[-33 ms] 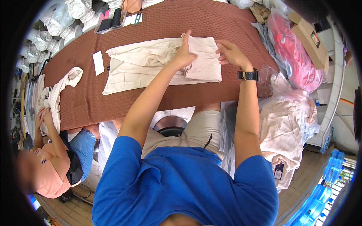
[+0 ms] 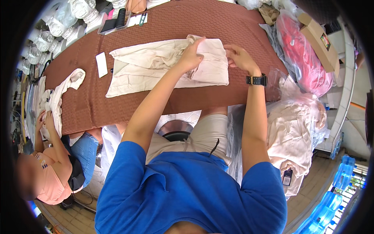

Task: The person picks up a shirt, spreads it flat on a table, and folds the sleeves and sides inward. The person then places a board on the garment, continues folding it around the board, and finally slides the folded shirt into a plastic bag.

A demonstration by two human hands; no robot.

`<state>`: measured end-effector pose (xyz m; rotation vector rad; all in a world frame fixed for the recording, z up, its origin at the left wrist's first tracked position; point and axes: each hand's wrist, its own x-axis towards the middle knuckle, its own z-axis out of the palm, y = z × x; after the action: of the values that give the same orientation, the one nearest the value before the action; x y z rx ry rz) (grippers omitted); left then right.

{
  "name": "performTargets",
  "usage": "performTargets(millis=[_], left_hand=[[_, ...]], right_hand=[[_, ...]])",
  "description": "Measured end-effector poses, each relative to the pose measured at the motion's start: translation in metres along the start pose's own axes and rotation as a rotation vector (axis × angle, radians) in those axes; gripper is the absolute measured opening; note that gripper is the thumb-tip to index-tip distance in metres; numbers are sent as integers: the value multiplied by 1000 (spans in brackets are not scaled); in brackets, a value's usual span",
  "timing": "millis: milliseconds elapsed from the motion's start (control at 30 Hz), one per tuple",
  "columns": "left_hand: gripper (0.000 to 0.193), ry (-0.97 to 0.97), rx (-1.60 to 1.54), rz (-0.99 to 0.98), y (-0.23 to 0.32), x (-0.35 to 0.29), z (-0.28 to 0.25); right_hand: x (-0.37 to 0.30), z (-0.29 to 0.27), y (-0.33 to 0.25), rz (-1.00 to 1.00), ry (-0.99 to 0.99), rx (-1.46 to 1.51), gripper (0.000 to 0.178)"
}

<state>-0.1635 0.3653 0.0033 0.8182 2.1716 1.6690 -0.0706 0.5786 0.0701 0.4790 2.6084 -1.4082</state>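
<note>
Across the brown tablecloth [image 2: 93,105] lies a cream cloth [image 2: 134,76], rumpled near its middle. Left hand [image 2: 191,57] is over it, thumb and fingers spread; right hand [image 2: 240,59] curves at its right edge, pinching not determinable.

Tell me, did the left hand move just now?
Yes, a little: the left hand has tipped its raised finger rightward, farther from the white card on the brown tablecloth.
</note>
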Motion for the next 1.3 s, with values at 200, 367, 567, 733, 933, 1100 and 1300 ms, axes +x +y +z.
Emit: performTargets(millis=[200,367,567,733,933,1100,1300], left_hand=[[43,199,641,39,21,-24,1],[29,57,632,469,3,-30,9],[27,80,716,390,-2,-37,20],[62,204,923,373,-10,-36,26],[71,195,1005,355,0,-52,51],[50,82,1062,528,1,-74,101],[26,171,1215,380,1,-54,137]], right_hand=[[1,11,59,-152,272,-198,30],[4,38,52,-352,472,-145,20],[13,42,74,-240,448,-139,26],[33,37,55,-108,502,-82,40],[82,23,57,-30,432,-153,58],[112,26,44,21,273,-306,52],[131,7,62,-97,101,-199,55]])
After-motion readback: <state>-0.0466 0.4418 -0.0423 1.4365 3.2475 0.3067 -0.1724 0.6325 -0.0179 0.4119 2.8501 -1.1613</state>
